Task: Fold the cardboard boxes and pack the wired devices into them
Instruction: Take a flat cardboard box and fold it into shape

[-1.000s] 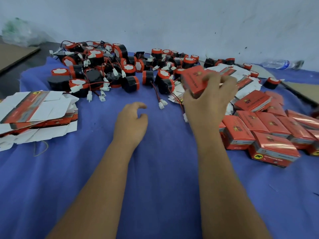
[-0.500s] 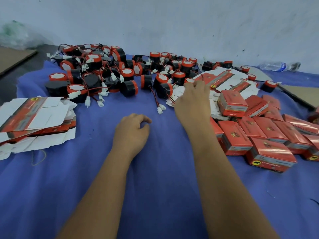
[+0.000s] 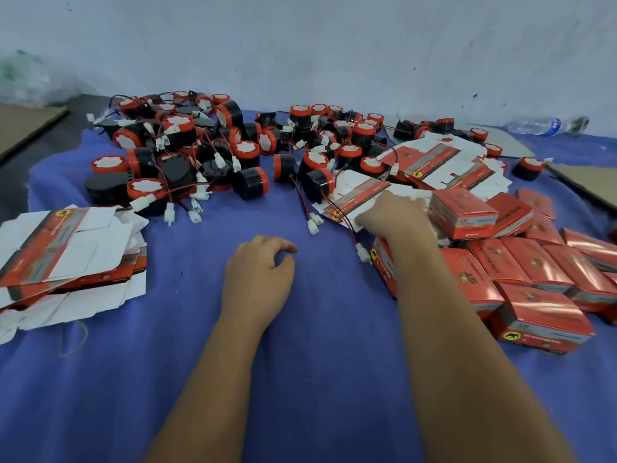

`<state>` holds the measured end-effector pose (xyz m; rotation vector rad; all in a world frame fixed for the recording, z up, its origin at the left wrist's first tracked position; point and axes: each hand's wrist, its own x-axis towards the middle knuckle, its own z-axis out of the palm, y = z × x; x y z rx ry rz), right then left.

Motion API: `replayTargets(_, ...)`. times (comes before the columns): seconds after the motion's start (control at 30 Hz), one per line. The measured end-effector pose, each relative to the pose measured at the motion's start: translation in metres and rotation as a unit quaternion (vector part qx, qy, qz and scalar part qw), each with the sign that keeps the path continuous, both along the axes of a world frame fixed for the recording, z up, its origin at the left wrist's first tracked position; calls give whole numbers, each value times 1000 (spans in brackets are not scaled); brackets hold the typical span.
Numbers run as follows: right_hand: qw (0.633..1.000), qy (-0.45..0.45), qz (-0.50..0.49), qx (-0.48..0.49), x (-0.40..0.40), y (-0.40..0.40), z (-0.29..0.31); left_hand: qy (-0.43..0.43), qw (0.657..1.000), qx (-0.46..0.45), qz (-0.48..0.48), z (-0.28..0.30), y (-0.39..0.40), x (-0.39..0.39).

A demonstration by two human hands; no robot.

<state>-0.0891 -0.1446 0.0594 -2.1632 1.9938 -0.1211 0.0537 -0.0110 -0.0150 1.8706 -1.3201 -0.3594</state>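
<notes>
**Now reaching for the next flat box**

Here my right hand is down on the heap of flat boxes, knuckles up, fingers tucked under toward the top sheet. I cannot tell from this angle whether they have pinched its edge or only rest on it; the fingertips are hidden beneath my own hand. I judge the aim is to draw one flat clear so that it can be folded.

My left hand lies on the blue cloth, well to the left of the grip, fingers loosely curled around nothing. It waits there, I think, because folding will want both hands in the open space between them.

Just right of the grip stands a finished box, perched on the row of packed boxes that runs toward me along my right forearm. Keeping done work on that side leaves the middle free.

Beyond the grip and to its left sprawls the pile of devices, black and red, wires and white plugs trailing; one wire runs right beside my fingers and could snag as the sheet lifts. A second stack of flats sits far to the left.
</notes>
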Motion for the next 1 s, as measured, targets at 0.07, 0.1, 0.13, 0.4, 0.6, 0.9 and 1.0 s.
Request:
replayTargets(0.07, 999, 1, 49, 23, 11, 0, -4, -4, 1000, -5, -1, 0, 0, 0)
replayTargets(0.1, 996, -3, 79, 29, 17, 4, -5, 3, 1000, -13, 4, 0, 1, 0)
replayTargets(0.13, 994, -6, 104, 34, 24, 8, -5, 14, 999, -26, 12, 1, 2, -1)
replayTargets(0.4, 969, -217, 71, -98, 30, 19, -21, -29, 996, -54, -71, 5, 5, -9)
replayTargets(0.6, 919, -351, 159, -89, 39, 16, -39, -136, 983, 123, -8, 4, 0, -9)
replayTargets(0.9, 957, -172, 154, -175, 39, 27, -75, 20, 996, 53, 72, 9, 2, -4)
replayTargets(1.0, 950, -170, 166, -204, 37, 44, -71, 39, 995, 9, 86, 6, 0, -4)
